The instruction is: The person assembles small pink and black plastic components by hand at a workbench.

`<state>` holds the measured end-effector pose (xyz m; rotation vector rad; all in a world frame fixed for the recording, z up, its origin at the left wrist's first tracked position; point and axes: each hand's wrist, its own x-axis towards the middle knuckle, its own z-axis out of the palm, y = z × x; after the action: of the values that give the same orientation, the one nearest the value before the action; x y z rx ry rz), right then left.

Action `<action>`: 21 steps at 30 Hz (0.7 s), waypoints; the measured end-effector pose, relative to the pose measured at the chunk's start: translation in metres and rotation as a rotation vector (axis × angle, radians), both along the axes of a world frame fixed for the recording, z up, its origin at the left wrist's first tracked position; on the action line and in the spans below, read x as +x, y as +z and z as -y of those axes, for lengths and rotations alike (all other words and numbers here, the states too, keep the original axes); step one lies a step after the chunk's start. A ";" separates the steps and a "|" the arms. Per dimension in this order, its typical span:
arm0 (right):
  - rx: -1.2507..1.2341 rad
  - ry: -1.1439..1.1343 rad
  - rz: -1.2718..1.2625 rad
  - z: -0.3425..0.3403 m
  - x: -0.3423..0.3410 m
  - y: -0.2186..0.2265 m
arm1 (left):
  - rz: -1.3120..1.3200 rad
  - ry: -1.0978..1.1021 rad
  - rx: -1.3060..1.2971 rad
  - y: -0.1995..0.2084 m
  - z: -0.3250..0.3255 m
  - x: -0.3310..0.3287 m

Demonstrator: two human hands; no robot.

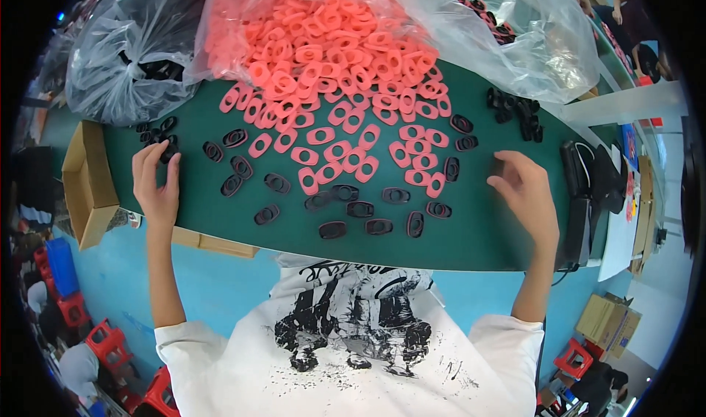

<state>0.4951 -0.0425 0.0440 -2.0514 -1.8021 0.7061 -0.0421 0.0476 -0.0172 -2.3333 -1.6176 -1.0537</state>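
Observation:
At the left of the green table, my left hand has its fingertips closed around a small black plastic part, beside a few loose black parts. My right hand is over the table's right side, thumb and forefinger apart with nothing visible between them. Pink oval rings lie scattered across the middle, spilling from a large pile. Several pink rings with black parts fitted on them, such as one black-and-pink piece, lie in a loose arc nearer to me.
Clear plastic bags stand along the back; one at the back right holds black-and-pink pieces. More black parts cluster at the far right. An open cardboard box sits at the left edge, and black equipment stands at the right edge.

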 end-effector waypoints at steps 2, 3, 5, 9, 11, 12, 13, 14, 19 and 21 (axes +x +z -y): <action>-0.056 -0.063 0.022 0.001 -0.001 0.000 | 0.015 -0.004 -0.032 -0.002 0.004 -0.004; -0.002 -0.046 0.083 0.002 -0.002 0.001 | 0.038 -0.014 -0.063 -0.002 0.005 -0.004; 0.049 -0.028 0.142 0.004 -0.005 0.006 | 0.036 -0.027 -0.041 0.000 0.006 -0.001; 0.156 0.175 0.000 0.008 -0.007 0.001 | 0.090 -0.047 -0.125 0.003 0.006 0.005; 0.121 0.177 -0.045 0.008 -0.011 -0.003 | 0.075 -0.055 -0.117 0.003 0.005 0.006; 0.186 0.221 -0.058 0.008 -0.018 -0.003 | 0.075 -0.065 -0.109 0.003 0.006 0.006; 0.251 0.265 -0.071 0.007 -0.024 -0.002 | 0.075 -0.075 -0.102 0.003 0.006 0.007; 0.285 0.288 -0.089 0.008 -0.032 0.002 | 0.076 -0.074 -0.104 0.003 0.005 0.007; 0.353 0.520 0.086 -0.013 -0.062 0.008 | 0.077 -0.069 -0.145 0.003 0.000 0.006; 0.286 0.664 0.085 -0.021 -0.066 0.002 | 0.080 -0.067 -0.136 0.007 0.003 0.004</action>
<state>0.4291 -0.0217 0.0458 -1.3093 -2.4913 0.4752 -0.0377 0.0442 -0.0106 -2.4773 -1.7013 -1.0966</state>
